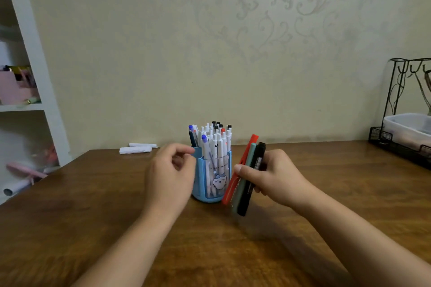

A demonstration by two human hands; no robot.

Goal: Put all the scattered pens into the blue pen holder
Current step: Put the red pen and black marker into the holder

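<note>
The blue pen holder (200,184) stands upright in the middle of the wooden table (93,205), packed with several white pens (215,140). My right hand (272,177) is just right of it, shut on a bundle of three markers (245,175): one red, one grey-green, one black. The bundle is tilted, its lower ends close to the tabletop beside the holder's base. My left hand (171,170) hovers against the holder's left side, fingers loosely curled and apart, holding nothing.
Folded white paper (137,148) lies at the table's far edge by the wall. A black wire rack (405,133) with a white tray sits at the far right. A white shelf unit (35,77) stands to the left, off the table.
</note>
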